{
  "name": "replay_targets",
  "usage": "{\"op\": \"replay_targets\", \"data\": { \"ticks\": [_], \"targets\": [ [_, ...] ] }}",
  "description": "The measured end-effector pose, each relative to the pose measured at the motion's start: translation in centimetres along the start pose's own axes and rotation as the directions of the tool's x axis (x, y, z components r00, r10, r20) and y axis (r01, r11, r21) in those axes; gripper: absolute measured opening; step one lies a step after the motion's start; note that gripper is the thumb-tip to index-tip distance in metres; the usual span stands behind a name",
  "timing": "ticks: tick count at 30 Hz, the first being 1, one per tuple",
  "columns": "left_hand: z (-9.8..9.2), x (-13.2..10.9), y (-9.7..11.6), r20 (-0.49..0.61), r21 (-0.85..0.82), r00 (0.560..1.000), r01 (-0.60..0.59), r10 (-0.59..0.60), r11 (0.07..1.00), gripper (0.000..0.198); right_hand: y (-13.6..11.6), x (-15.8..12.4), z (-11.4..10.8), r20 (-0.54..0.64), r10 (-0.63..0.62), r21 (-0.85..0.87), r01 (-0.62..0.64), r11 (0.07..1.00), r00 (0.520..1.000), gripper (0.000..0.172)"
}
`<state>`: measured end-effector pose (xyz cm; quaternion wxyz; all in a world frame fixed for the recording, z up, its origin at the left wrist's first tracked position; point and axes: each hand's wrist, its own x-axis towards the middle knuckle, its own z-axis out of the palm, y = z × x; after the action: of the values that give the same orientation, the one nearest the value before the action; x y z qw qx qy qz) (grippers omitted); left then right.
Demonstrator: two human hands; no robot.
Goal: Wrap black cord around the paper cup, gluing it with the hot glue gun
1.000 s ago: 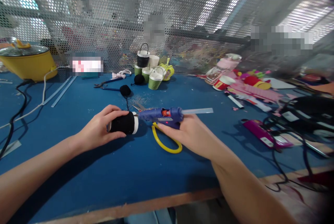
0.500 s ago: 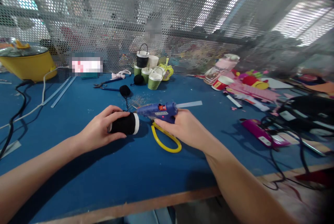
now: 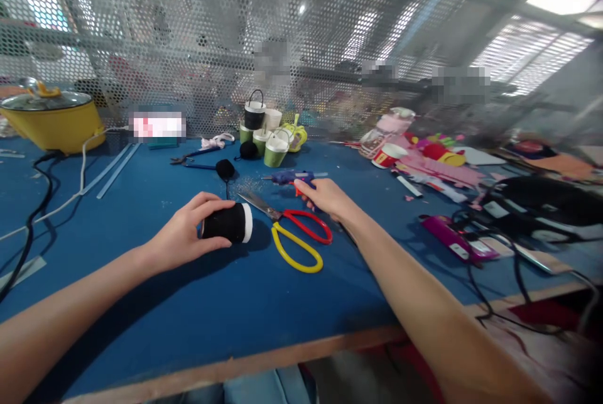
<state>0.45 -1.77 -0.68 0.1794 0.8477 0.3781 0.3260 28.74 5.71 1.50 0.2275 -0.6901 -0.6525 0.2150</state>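
My left hand (image 3: 192, 228) grips a black-wrapped cup (image 3: 226, 223) with a white rim, tipped on its side and facing right. A black thread runs from near the cup to a ball of black yarn (image 3: 225, 169). In my right hand (image 3: 325, 195) is a blue glue gun (image 3: 293, 178), its nozzle pointing left beyond the scissors, with a clear glue stick at its back. Between the hands lie scissors (image 3: 277, 215), blades apart, one handle red and the other yellow.
Small green and black-and-white buckets (image 3: 276, 150) stand at the back by the perforated metal screen (image 3: 198, 46). Pliers (image 3: 193, 161) lie left of them. A yellow pot (image 3: 54, 124) is far left. Coloured craft pieces, a purple box (image 3: 455, 237) and cables crowd the right side of the table.
My right hand has moved the glue gun away from the cup rim, farther back on the table, uncovering the scissors. My left hand still holds the cup in nearly the same place.
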Motion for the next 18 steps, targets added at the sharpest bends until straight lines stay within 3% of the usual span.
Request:
{"op": "replay_targets", "data": {
  "ticks": [6,8,10,13,15,17,18],
  "targets": [
    [0.4,-0.3,0.0,0.007,0.084,0.994,-0.113,0.112,0.99,0.046,0.2,1.4,0.5,-0.087,0.033,-0.198,-0.05,0.979,0.996,0.03],
    [0.6,-0.3,-0.1,0.019,0.112,0.989,-0.15,0.149,0.982,0.046,-1.2,0.7,0.6,-0.093,-0.027,-0.217,0.007,0.976,0.995,0.024],
    [0.8,-0.4,-0.2,0.039,0.135,0.983,-0.182,0.178,0.974,0.048,-3.1,-0.5,0.8,-0.012,-0.133,-0.187,0.128,0.974,0.991,0.028],
    [0.9,-0.4,-0.3,0.06,0.157,0.977,-0.214,0.207,0.964,0.05,-6.1,-2.6,1.9,0.179,-0.235,-0.08,0.252,0.964,0.955,0.04],
    [0.9,-0.4,-0.3,0.065,0.175,0.971,-0.239,0.23,0.955,0.05,-7.6,-3.8,2.9,0.345,-0.349,0.137,0.321,0.937,0.871,0.048],
    [0.8,-0.4,-0.2,0.064,0.195,0.963,-0.269,0.261,0.943,0.049,-8.4,-4.5,3.8,0.415,-0.423,0.343,0.292,0.893,0.805,0.048],
    [0.8,-0.4,-0.2,0.061,0.204,0.961,-0.277,0.271,0.939,0.048,-8.7,-4.8,4.2,0.413,-0.441,0.411,0.269,0.871,0.797,0.042]
  ]
}}
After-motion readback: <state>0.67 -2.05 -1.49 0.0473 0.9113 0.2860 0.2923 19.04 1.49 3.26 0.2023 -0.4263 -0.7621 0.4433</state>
